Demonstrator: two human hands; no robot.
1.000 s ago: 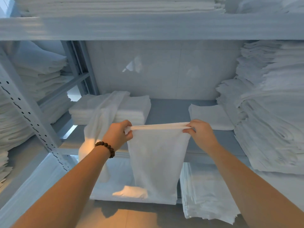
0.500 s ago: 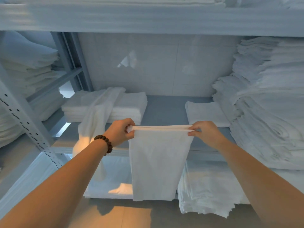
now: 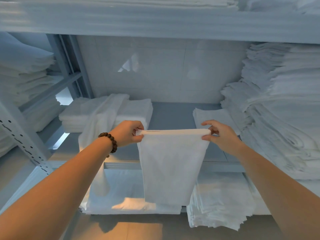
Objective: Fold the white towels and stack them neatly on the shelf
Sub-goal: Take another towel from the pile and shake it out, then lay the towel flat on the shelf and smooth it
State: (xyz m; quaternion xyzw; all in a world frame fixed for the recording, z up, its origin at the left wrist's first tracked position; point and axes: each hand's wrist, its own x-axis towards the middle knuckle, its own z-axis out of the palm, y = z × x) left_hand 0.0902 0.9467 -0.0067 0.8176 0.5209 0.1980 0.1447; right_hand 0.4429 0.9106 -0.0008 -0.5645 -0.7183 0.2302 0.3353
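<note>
White soft cotton towel (image 3: pixel 171 163) hangs before the grey metal shelf (image 3: pixel 173 116); my left hand (image 3: pixel 127 133) and right hand (image 3: pixel 220 134) pinch its doubled top corners, so the cloth falls straight for the next fold.

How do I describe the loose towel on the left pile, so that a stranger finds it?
On the grey middle shelf, find the low stack of folded towels at the left end. One unfolded towel lies over that stack and hangs down past the shelf's front edge; unlike its neighbours, it is a long loose strip, not a flat fold.
</note>
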